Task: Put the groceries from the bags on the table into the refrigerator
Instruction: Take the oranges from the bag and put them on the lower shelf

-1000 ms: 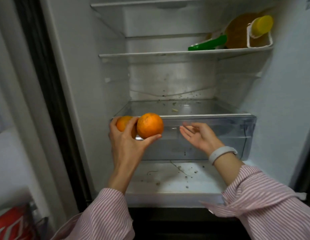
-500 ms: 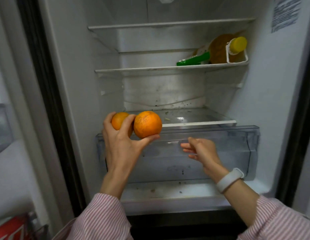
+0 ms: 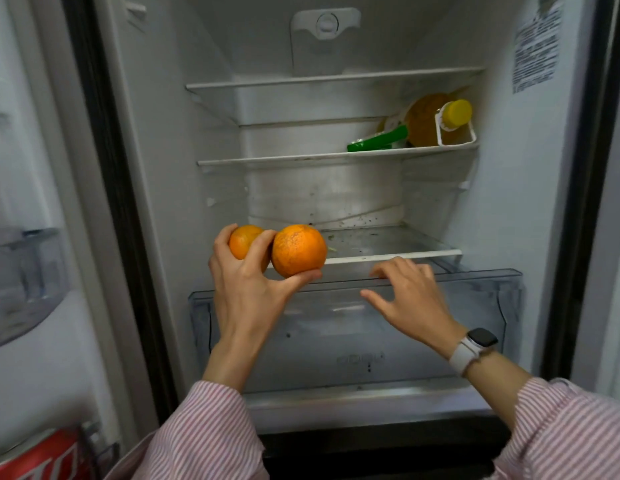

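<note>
two oranges are gripped together in the left hand, which is raised in front of the open refrigerator. the larger orange is pinched between thumb and forefinger, and the smaller orange is seen at its 9 o'clock, touching it and partly covered by the forefinger. both fruits are held just above the front rim of the clear crisper drawer, level with the front edge of the glass shelf that lies over the drawer.

the right hand is found at the 3 o'clock side of the oranges, its fingers spread and empty, nothing grasped. its fingertips are laid at or just over the drawer's top rim; whether the rim is actually touched cannot be told. a white watch is worn on that wrist, and pink striped sleeves are seen on both arms.

the drawer is seen pulled somewhat forward of the shelf above it, and specks of dirt are scattered on that shelf. higher up, toward 1 o'clock, a bottle with a yellow cap is laid on its side on the middle shelf, with a green package just beside it at its 8 o'clock. a red item is visible at the 7 o'clock corner of the view, beside the open door.
</note>
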`<state>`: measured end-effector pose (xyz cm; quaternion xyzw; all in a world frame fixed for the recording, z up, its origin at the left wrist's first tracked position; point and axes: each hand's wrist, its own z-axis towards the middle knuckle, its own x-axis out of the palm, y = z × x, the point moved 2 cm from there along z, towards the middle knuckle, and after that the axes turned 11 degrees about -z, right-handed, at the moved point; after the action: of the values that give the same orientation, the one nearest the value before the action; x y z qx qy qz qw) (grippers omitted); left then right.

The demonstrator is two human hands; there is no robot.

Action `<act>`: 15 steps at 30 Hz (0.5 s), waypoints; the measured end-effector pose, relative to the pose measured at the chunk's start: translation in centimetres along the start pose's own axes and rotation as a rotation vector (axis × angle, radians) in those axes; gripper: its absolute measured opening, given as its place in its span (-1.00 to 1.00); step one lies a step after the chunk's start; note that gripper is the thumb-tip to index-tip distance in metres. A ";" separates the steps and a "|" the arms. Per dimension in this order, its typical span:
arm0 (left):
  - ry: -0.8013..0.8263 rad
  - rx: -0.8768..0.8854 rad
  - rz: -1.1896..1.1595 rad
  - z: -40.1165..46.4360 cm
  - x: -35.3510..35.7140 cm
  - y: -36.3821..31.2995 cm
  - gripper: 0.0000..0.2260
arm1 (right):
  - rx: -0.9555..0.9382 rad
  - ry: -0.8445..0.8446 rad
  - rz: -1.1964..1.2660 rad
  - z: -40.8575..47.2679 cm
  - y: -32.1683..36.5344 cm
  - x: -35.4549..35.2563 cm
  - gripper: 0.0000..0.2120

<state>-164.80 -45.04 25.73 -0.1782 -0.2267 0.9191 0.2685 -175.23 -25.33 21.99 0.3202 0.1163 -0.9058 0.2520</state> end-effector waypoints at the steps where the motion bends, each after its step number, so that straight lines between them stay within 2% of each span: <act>1: 0.000 -0.001 0.004 0.1 -0.1 0.0 -0.40 | -0.020 0.033 -0.010 0.1 0.1 -0.2 -0.44; 3: -0.001 -0.002 0.006 0.4 -0.2 0.1 -0.41 | -0.052 0.048 -0.005 0.1 0.2 -0.4 -0.37; 7: 0.004 -0.025 0.002 1.0 0.0 0.2 -0.41 | -0.059 0.057 0.074 -0.4 0.3 -1.4 -0.41; 11: 0.048 -0.057 -0.026 2.0 0.6 0.3 -0.39 | -0.076 0.179 0.105 -0.3 0.0 -3.0 -0.65; 15: 0.110 -0.078 -0.031 3.0 1.6 0.3 -0.39 | -0.004 0.224 0.353 0.8 -1.0 -4.0 -0.92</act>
<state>-167.53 -45.30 27.74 -0.2352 -0.2502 0.8941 0.2875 -173.43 -23.25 25.20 0.4336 0.0875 -0.8060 0.3932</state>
